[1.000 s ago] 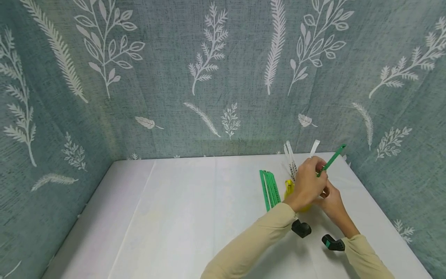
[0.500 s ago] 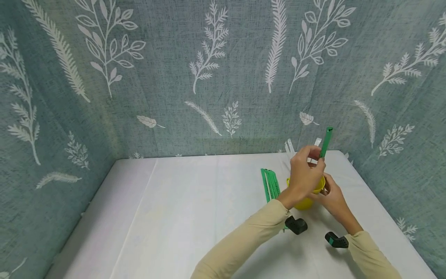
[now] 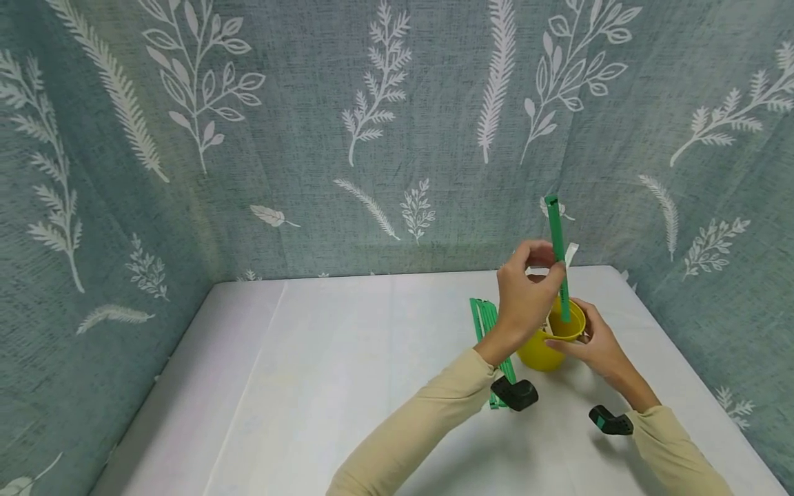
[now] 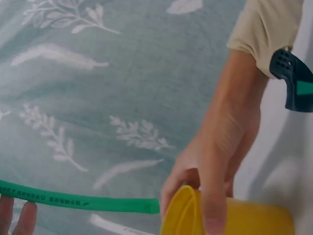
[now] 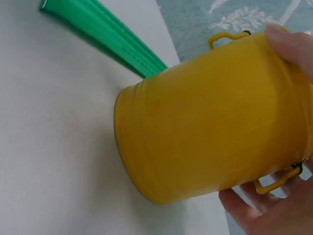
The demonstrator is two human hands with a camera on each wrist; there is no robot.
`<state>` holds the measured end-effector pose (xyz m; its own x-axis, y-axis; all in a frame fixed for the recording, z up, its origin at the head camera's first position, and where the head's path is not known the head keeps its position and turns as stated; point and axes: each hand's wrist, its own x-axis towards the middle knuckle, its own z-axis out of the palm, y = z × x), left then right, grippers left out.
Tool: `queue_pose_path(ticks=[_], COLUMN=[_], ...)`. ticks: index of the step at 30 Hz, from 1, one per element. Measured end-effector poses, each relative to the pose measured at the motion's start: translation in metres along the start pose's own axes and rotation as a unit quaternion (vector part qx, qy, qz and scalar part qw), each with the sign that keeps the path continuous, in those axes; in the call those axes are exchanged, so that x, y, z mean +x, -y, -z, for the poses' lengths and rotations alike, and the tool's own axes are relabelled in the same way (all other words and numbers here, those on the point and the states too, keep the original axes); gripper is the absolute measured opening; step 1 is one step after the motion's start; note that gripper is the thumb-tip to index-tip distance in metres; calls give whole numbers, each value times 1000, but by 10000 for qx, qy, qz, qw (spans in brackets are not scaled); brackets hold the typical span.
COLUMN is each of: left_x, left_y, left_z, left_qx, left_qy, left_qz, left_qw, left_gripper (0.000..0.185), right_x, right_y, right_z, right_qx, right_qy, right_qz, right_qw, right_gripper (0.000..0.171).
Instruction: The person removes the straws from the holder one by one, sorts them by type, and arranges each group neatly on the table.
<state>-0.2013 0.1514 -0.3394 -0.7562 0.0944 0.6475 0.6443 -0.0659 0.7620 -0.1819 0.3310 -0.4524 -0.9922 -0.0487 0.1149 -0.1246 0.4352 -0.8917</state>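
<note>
My left hand (image 3: pixel 527 289) pinches a long slim green packet (image 3: pixel 557 238) between thumb and fingers. The packet stands nearly upright, its lower end over the mouth of a small yellow bucket (image 3: pixel 538 355). In the left wrist view, that end of the green packet (image 4: pixel 107 203) is right at the bucket's rim. My right hand (image 3: pixel 595 344) grips the bucket near its rim, thumb on the near side. Wire-like handle loops show on the yellow bucket (image 5: pixel 210 127) in the right wrist view. A white strip (image 3: pixel 571 253) sticks up behind the left hand.
Several more green packets (image 3: pixel 488 315) lie in a bundle on the white table (image 3: pixel 310 372), left of the bucket and partly behind the left wrist. Black wrist devices hang under both sleeves. A leaf-patterned grey-green cloth (image 3: pixel 298 124) rises behind the table.
My left hand has moved left and up, turning the green packet from slanted to nearly upright over the bucket. The bucket's mouth has come into view; my right hand keeps holding it.
</note>
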Motion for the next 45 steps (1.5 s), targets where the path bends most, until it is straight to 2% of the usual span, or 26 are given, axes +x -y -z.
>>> queue_pose_path(ticks=[5, 11, 16, 20, 26, 32, 37, 45], left_x=[2, 5, 11, 14, 15, 12, 9, 3], left_y=[-8, -13, -19, -22, -13, -2, 4, 20], left_z=[12, 31, 53, 71, 92, 106, 115, 120], left_qx=[-200, -571, -937, -1031, -1114, -1161, -1059, -1020], left_qy=[-83, -36, 31, 44, 9, -22, -34, -136], left_qz=[142, 321, 463, 704, 1181, 1633, 1852, 2364], left_qw=[9997, 9978, 9945, 9922, 9867, 9797, 9770, 9662], left_gripper=[21, 21, 22, 24, 26, 23, 21, 25], right_x=[0, -3, -4, -4, -4, -4, -1, 0], right_y=[2, 3, 3, 0, -4, -5, -7, -4], right_z=[0, 1, 2, 3, 2, -1, -5, -8], right_qx=[170, 248, 18, -64, 120, 174, 197, 47], right_qy=[49, -58, -45, -56, -48, -80, -94, -136], right_qz=[-66, -47, -2, 37, 66, 125, 143, 114], right_qw=[9998, 9997, 10000, 10000, 9999, 9997, 9997, 9998], right_gripper=[89, 93, 92, 90, 88, 87, 86, 87])
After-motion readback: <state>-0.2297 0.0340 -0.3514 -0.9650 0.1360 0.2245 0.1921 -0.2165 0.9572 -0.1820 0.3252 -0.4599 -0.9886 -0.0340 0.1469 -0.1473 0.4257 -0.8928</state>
